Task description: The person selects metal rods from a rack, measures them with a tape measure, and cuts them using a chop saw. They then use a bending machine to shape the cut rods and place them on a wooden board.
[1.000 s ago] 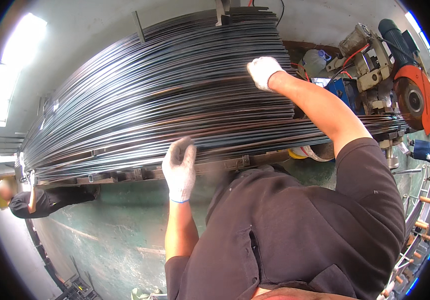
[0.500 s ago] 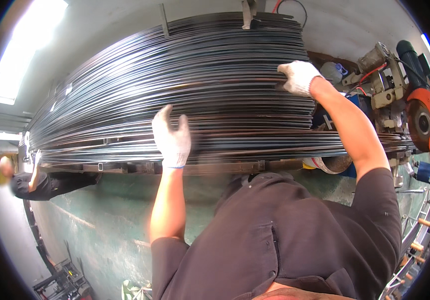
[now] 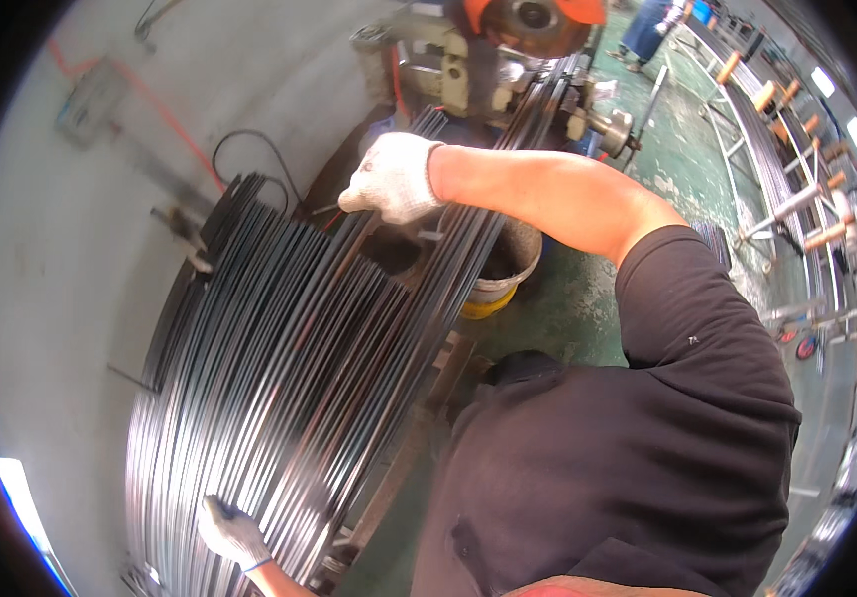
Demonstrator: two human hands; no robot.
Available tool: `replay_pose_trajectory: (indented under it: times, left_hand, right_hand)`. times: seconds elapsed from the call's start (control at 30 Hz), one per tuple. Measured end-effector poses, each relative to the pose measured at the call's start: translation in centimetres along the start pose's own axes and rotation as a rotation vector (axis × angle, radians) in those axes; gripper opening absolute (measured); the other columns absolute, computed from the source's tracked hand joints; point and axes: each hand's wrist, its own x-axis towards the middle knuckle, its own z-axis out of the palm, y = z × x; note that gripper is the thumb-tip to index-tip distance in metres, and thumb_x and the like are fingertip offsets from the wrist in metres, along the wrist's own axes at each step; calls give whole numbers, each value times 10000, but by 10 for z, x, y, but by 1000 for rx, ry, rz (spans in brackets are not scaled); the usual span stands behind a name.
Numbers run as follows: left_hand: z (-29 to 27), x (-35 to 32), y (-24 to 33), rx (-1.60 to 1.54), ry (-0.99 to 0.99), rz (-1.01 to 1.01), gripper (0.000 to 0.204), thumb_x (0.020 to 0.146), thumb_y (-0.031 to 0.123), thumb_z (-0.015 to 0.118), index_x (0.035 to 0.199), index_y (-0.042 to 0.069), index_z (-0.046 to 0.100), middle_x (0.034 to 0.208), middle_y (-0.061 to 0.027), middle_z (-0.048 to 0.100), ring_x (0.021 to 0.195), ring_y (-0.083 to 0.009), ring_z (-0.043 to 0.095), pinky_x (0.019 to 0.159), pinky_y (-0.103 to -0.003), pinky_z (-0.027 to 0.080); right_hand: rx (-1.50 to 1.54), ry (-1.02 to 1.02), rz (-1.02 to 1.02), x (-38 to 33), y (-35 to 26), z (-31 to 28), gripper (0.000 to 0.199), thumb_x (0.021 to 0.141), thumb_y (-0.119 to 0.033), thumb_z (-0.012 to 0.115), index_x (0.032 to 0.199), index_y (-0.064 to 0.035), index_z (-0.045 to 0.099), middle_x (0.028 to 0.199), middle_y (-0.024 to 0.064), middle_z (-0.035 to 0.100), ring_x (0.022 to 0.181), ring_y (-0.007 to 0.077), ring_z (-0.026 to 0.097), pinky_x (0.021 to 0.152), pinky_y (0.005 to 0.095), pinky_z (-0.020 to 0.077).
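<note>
A bucket [image 3: 496, 289] sits behind the rods [image 3: 279, 388], contents hidden. Right hand [image 3: 392, 177] grips far rods; left hand [image 3: 232, 533], earlier mid-stack, now grips near ones.

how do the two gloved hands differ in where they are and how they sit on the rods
The right hand is up near the saw end of the rods, its arm bare and stretched out; the left hand sits low at the picture's bottom edge. The right hand looks large and curled over a few rods; the left hand looks smaller, resting on the bundle. Both wear white knit gloves.

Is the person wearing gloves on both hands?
Yes, the right hand and left hand both wear white knit gloves on the steel rods.
</note>
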Motion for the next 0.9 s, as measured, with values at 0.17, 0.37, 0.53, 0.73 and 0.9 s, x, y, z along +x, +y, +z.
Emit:
replay_pose_trajectory:
  times: [0.17, 0.37, 0.53, 0.73, 0.9]
  left_hand:
    - [-42, 17, 91, -201, -1, 181, 136, 824, -76, 713, 924, 12, 686, 842, -165, 709, 767, -347, 709, 717, -476, 563]
    - [-77, 19, 216, -300, -42, 295, 204, 808, -74, 748, 1003, -17, 728, 891, -180, 760, 798, -345, 773, 742, -439, 610]
    - [-95, 1, 347, -269, -114, 339, 240, 837, -44, 771, 1075, -24, 755, 939, -196, 777, 841, -368, 781, 777, -436, 615]
    - [-94, 0, 487, -349, -127, 395, 260, 852, -8, 687, 1102, -16, 757, 969, -207, 776, 872, -410, 765, 789, -490, 607]
    - [-125, 24, 642, -341, -222, 447, 159, 895, 96, 740, 1046, 45, 743, 957, -217, 767, 884, -429, 752, 770, -505, 582]
  right_hand:
    - [-22, 213, 60, -70, 79, 23, 235, 745, -175, 747, 976, -135, 729, 876, 105, 733, 913, 388, 728, 793, 519, 572]
    - [-122, 324, 196, -162, 167, 33, 280, 744, -165, 749, 1024, -155, 748, 927, 123, 768, 981, 388, 747, 835, 521, 581]
    - [-144, 420, 267, -260, 251, 64, 216, 810, -174, 705, 1018, -178, 762, 954, 88, 764, 1018, 350, 735, 933, 481, 556]
    - [-122, 556, 463, -354, 346, 81, 279, 870, -181, 673, 1133, -140, 757, 1134, 126, 742, 1184, 341, 681, 1063, 470, 507]
    - [30, 926, 594, -442, 354, 73, 423, 868, -105, 723, 1291, -87, 712, 1165, 152, 731, 1168, 384, 677, 1034, 507, 528]
